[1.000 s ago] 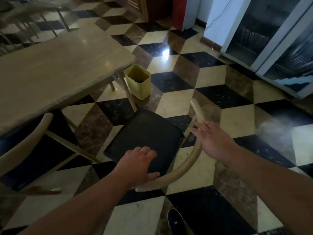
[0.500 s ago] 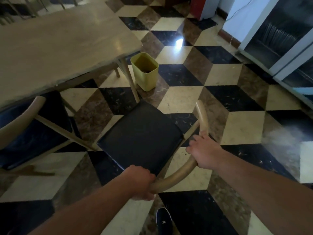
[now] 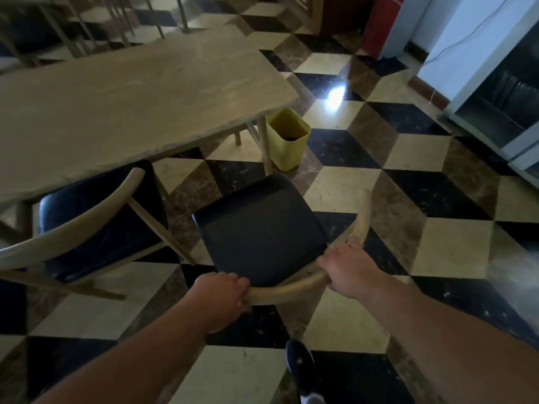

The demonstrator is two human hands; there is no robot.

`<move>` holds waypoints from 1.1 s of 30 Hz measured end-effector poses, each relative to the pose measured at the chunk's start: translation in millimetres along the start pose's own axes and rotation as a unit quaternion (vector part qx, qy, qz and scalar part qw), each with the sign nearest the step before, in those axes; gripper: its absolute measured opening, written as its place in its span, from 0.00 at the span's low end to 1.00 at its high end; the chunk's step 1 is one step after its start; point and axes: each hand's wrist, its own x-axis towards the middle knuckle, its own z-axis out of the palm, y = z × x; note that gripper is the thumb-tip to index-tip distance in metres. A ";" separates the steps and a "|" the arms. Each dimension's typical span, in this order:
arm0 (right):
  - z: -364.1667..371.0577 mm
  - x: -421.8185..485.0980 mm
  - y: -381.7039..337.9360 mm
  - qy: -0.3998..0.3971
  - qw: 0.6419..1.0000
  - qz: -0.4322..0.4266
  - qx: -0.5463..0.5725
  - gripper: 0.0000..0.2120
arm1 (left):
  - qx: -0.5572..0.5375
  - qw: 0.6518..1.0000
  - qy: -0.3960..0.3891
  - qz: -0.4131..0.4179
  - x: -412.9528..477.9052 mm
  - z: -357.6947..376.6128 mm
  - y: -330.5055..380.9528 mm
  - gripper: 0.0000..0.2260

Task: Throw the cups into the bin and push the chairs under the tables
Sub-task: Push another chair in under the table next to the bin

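Head view: both hands grip the curved wooden backrest point(image 3: 287, 290) of a black-seated chair point(image 3: 259, 228) that stands on the checkered floor point(image 3: 455, 240), out from the table. The left hand point(image 3: 221, 298) is clamped over the left end of the backrest, fingers curled over its top edge. The right hand point(image 3: 347, 269) is closed around the rail where it bends toward the right arm of the chair, just beside the seat's rear corner. The chair's seat is turned at an angle to the wooden table point(image 3: 131, 103), its front corner near the table leg point(image 3: 264, 147) but not under the tabletop.

A 2nd chair point(image 3: 96, 223) of the same kind sits to the left, its black seat partly tucked beneath the table edge and its curved backrest sticking out toward the camera. A yellow bin point(image 3: 287, 139) stands on the floor just beside the table leg, at the table's far right corner; something dark lies in its bottom, too dim to identify. The tabletop is bare wood.

Below the chair, a dark shoe point(image 3: 300, 365) shows between the 2 forearms. Further back are a red object point(image 3: 379, 24) against the wall and a glass-fronted cabinet point(image 3: 501, 94) on the right. More chair legs point(image 3: 116, 21) stand beyond the table.
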 end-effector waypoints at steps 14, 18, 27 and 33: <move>-71.1 125.4 24.6 -0.036 0.986 -0.160 -0.034 0.20 | 0.009 0.997 -0.062 -0.036 50.3 -54.8 -104.6 0.26; -76.2 144.0 18.0 -0.044 0.978 -0.201 -0.022 0.16 | -0.010 0.997 -0.060 -0.055 46.9 -63.8 -114.9 0.27; -109.0 197.5 19.1 -0.010 0.980 -0.198 -0.001 0.14 | -0.020 0.995 -0.046 -0.084 61.0 -83.0 -160.2 0.26; -129.0 237.9 21.7 0.010 0.980 -0.200 -0.008 0.17 | 0.006 0.993 -0.008 -0.121 73.5 -88.1 -190.4 0.25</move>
